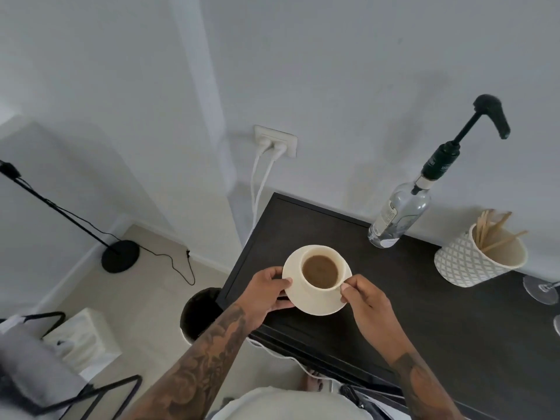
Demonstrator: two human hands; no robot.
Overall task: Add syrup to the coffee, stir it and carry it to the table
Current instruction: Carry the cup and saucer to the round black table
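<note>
At the center of the frame I see 2 hands on a cream saucer [315,304] bearing a cup [321,272] of milky coffee, over the near left part of a dark cabinet top [439,322]. The left hand [268,294] grips the saucer's left rim, thumb on top – the right hand [363,301] pinches the cup's handle side. At upper right stands a clear syrup bottle [400,216] with a black pump, tilted in this wide view, and beside it a patterned pot [472,262] of wooden stir sticks [492,231]. A floor lamp [119,256] stands at left.
</note>
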